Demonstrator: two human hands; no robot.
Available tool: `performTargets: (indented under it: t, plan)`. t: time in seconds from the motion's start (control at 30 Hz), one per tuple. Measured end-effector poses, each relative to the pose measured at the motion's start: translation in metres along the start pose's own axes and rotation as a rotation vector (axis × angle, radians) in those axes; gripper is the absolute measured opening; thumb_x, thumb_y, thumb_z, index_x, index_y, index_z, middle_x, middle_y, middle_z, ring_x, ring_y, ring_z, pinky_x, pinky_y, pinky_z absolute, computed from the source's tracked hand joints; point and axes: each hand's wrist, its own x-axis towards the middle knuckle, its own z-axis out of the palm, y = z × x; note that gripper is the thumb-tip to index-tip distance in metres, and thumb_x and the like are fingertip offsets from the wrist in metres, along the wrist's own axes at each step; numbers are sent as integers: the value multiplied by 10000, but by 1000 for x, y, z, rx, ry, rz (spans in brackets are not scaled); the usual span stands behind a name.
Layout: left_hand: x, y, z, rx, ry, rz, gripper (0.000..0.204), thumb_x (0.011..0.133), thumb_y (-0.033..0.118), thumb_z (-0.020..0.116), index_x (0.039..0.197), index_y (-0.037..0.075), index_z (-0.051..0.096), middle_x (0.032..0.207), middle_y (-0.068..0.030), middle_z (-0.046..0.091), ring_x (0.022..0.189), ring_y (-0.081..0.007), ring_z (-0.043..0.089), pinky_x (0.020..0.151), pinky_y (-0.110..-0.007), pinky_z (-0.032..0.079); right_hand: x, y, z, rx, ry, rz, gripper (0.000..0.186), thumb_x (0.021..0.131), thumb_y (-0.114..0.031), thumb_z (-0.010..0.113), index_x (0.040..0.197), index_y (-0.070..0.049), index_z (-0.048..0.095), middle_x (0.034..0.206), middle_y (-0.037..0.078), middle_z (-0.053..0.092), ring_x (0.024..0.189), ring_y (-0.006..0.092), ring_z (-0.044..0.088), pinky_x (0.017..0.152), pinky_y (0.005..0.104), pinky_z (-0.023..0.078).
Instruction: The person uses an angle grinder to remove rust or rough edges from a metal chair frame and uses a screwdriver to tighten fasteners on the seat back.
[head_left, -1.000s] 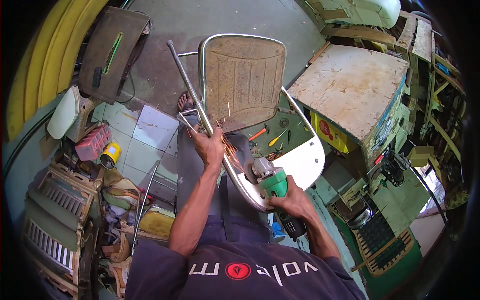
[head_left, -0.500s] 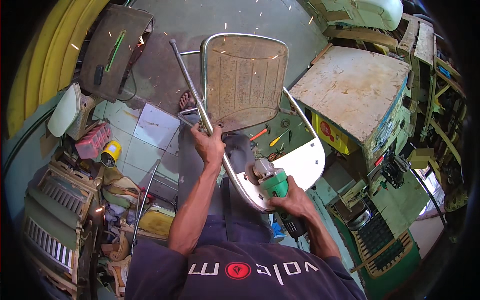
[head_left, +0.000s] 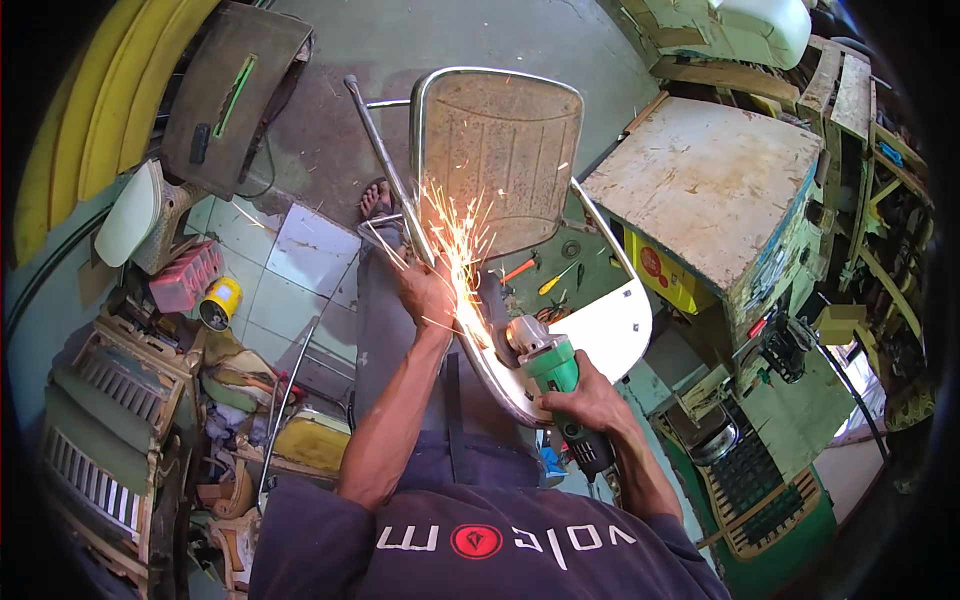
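Head view shows a grinding step in hand, as I judge it: the right hand [head_left: 590, 395] is closed around the body of a green angle grinder [head_left: 553, 370], and its disc [head_left: 506, 346] is at the left edge of a white panel [head_left: 615, 325], close to the near rounded corner of a metal chair frame [head_left: 381, 150]. This frame lies across the legs [head_left: 385, 315] of the seated person, with the brown backrest [head_left: 500, 160] at its far end. The left hand [head_left: 427, 292] is wrapped on the long left tube of the frame, although bright sparks [head_left: 455, 250] cover a part of the fingers. The next move, I think, calls for a firm hold of the frame and a steady, light pressure of the disc, because the frame has only the legs for support and could shift. What stands in the way is mostly the left hand itself, which is directly in the stream of sparks; a bare foot [head_left: 375, 198] is also not far beyond it. On the floor [head_left: 312, 245], near the lower right corner of the backrest, lie a hammer with orange handle [head_left: 519, 269] and a yellow-handled screwdriver [head_left: 552, 283]. Farther to the left are a red case [head_left: 187, 277] and a yellow tin [head_left: 221, 303], and to the right stands a worn wooden surface [head_left: 705, 180].
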Motion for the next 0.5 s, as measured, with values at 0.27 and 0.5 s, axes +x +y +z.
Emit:
performTargets:
  t: [0.27, 0.5]
  plan:
    - [8, -9, 1, 56, 19, -66, 556, 869, 227, 783, 1280, -26, 507, 1084, -203, 670, 976, -358, 674, 888, -459, 516, -1, -2, 0, 18, -3, 6, 897, 686, -437, 820, 1322, 95, 477, 1152, 309, 679, 1058, 394, 695, 950, 437, 533]
    - [4, 2, -1, 34, -26, -110, 579, 864, 209, 784, 1305, -22, 487, 1112, -226, 654, 1007, -390, 654, 899, -468, 510, -2, -3, 0, 21, -4, 24, 908, 683, -423, 834, 1335, 95, 472, 1171, 307, 675, 1074, 392, 692, 957, 434, 535]
